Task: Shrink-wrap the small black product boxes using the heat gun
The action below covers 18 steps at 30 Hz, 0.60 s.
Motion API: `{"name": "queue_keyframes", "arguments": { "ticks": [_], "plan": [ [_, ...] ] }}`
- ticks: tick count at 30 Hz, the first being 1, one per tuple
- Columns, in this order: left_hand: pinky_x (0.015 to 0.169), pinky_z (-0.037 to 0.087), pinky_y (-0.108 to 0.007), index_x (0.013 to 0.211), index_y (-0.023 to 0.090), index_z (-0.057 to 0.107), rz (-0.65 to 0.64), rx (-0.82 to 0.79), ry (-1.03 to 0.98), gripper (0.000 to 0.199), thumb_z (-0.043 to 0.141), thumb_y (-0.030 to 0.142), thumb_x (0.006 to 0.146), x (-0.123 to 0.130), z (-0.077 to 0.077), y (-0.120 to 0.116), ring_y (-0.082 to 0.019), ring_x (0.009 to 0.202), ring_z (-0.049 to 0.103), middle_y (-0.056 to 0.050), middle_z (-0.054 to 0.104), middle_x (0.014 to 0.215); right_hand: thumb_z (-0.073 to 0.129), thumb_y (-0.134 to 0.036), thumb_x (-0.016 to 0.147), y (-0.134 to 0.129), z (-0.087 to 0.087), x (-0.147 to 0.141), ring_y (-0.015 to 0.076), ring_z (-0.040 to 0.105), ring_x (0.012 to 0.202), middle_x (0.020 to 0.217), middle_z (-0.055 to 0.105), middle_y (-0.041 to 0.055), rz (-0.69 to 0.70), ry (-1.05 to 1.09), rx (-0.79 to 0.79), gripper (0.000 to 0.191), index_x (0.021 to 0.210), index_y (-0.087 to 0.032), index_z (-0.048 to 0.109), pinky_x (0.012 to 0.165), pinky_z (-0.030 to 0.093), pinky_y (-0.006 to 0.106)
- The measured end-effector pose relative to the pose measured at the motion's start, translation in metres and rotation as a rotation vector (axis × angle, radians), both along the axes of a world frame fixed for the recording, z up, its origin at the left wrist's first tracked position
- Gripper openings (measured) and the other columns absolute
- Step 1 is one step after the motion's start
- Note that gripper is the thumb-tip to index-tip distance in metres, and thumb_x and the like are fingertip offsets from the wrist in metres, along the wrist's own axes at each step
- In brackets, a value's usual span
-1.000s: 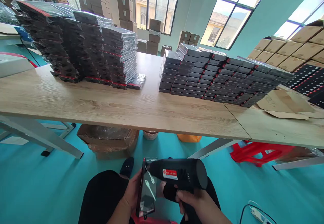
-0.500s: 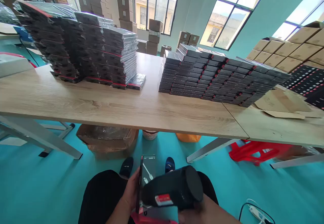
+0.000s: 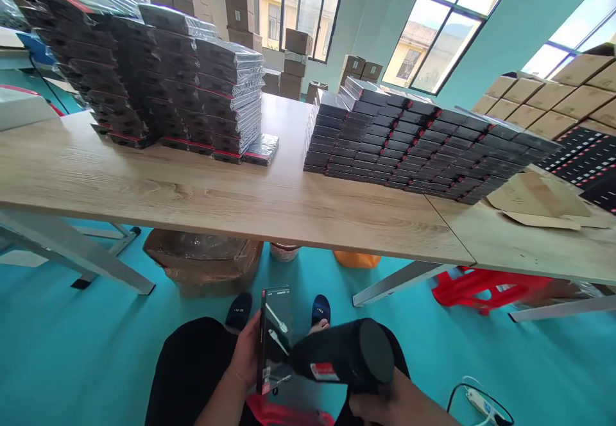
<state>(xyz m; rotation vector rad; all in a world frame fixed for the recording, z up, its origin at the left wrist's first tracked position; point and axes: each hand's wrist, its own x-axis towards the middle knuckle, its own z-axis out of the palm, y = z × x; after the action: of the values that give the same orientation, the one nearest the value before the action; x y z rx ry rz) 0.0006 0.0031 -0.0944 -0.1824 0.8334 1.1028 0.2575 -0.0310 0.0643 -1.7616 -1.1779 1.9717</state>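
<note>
A thin dark box point(image 3: 275, 330) with a picture of white cables stands tilted between my knees, and my left hand point(image 3: 246, 355) grips it by its left edge. My right hand point(image 3: 380, 403) is wrapped round the handle of a black heat gun point(image 3: 344, 354) with a red and white label. The gun's narrow end points left at the box's lower right part, close to its face. Whether the two touch is hard to tell.
A wooden table point(image 3: 289, 214) crosses the view, bearing film-wrapped box stacks point(image 3: 178, 86) at left, dark box stacks point(image 3: 414, 144) at right and flattened cardboard point(image 3: 539, 198). Below are a brown carton point(image 3: 205, 259), a red stool point(image 3: 486, 288) and a power strip point(image 3: 484, 407).
The heat gun has moved slightly right relative to the box, so more of the box's front shows. The box has shifted a little left and up, with my left hand still on it.
</note>
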Motion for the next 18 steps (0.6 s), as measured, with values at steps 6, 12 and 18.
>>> {"name": "queue_keyframes", "arguments": {
  "ticks": [6, 12, 18],
  "plan": [
    [0.075, 0.06, -0.039, 0.094, 0.016, 0.075, 0.108, 0.005, 0.088, 0.017, 0.067, 0.024, 0.082, -0.002, -0.005, 0.002, -0.029, 0.076, 0.076, -0.006, 0.079, 0.075, 0.081, -0.039, 0.063, -0.012, -0.017, 0.001, 0.0192, 0.056, 0.061, 0.063, 0.062, 0.0007, -0.058, 0.12, -0.101, 0.029, 0.083, -0.021, 0.07, 0.063, 0.043, 0.035],
    [0.078, 0.06, -0.044, 0.098, 0.013, 0.074, 0.07, 0.017, 0.023, 0.026, 0.063, 0.032, 0.085, -0.003, -0.004, 0.003, -0.032, 0.083, 0.076, -0.01, 0.079, 0.08, 0.081, -0.046, 0.066, -0.017, -0.026, 0.004, 0.0206, 0.058, 0.064, 0.065, 0.063, 0.0035, -0.137, 0.161, -0.121, 0.027, 0.075, -0.022, 0.071, 0.064, 0.045, 0.035],
    [0.083, 0.058, -0.047, 0.115, 0.013, 0.071, 0.041, 0.019, -0.04, 0.038, 0.061, 0.037, 0.086, -0.005, -0.005, 0.002, -0.034, 0.088, 0.075, -0.013, 0.08, 0.095, 0.075, -0.049, 0.07, -0.019, -0.036, 0.004, 0.019, 0.058, 0.063, 0.064, 0.063, 0.0037, -0.095, 0.069, -0.099, 0.03, 0.072, -0.019, 0.071, 0.066, 0.044, 0.034]
  ]
}}
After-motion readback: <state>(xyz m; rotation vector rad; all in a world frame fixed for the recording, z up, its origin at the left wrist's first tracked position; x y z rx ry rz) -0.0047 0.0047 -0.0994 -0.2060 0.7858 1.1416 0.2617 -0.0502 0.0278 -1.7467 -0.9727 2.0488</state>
